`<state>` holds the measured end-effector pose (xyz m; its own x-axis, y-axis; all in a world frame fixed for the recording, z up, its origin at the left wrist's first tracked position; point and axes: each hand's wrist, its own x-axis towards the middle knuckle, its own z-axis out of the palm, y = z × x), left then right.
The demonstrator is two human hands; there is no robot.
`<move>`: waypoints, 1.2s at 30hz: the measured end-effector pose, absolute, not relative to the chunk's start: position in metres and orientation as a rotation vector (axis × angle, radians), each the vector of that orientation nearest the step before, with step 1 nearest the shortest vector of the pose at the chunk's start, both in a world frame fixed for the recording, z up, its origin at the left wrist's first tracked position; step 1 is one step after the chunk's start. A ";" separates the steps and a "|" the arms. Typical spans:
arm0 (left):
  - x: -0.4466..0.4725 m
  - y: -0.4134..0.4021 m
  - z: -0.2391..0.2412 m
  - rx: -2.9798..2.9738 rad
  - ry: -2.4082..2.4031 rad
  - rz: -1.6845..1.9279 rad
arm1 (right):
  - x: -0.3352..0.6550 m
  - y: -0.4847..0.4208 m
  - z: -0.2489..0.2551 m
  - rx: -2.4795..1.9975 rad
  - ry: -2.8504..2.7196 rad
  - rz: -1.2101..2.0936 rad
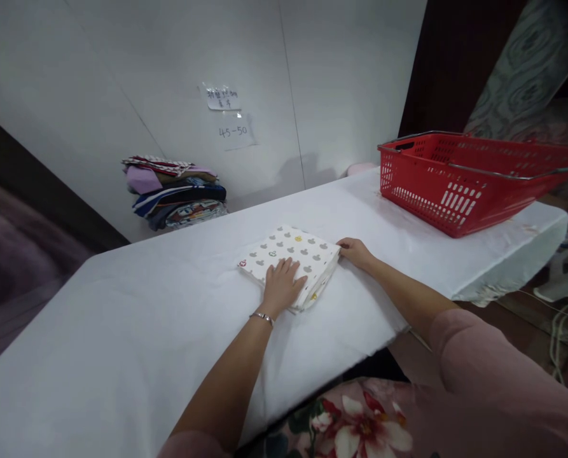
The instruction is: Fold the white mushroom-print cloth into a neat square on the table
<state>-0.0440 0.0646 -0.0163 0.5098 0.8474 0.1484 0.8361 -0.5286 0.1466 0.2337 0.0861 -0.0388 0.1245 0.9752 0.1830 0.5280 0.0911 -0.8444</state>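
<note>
A folded white cloth (293,249) printed with small grey, red and yellow shapes lies in the middle of the white-covered table (121,331). My left hand (282,284) rests flat on its near part, fingers stretched out; a thin bracelet is on that wrist. My right hand (355,251) touches the cloth's right corner, fingers curled against the edge; whether it grips the cloth is hard to make out.
A red plastic shopping basket (460,184) with metal handles stands at the table's right end. A stack of folded colourful cloths (176,191) sits against the white wall at the back left. Two paper labels (229,114) hang on the wall. Cables lie on the floor right.
</note>
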 end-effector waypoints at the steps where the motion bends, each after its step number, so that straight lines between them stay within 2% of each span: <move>1: -0.044 0.065 -0.017 2.680 1.497 0.315 | 0.234 0.086 -0.041 -1.553 -1.519 0.657; 13: -0.043 0.062 -0.015 2.678 1.494 0.322 | 0.236 0.093 -0.045 -1.568 -1.671 0.436; 20: -0.043 0.061 -0.013 2.651 1.498 0.307 | 0.235 0.093 -0.049 -1.606 -1.608 0.471; 28: -0.041 0.059 -0.012 2.666 1.524 0.294 | 0.241 0.085 -0.029 -1.652 -1.749 0.649; 36: -0.040 0.058 -0.015 2.663 1.538 0.340 | 0.166 0.099 -0.001 -1.321 -1.997 0.390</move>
<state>-0.0402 0.0576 -0.0152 0.4821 0.8604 0.1652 0.8500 -0.5050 0.1499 0.1660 0.0986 -0.0009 -0.2347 0.8920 0.3863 0.6812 0.4344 -0.5892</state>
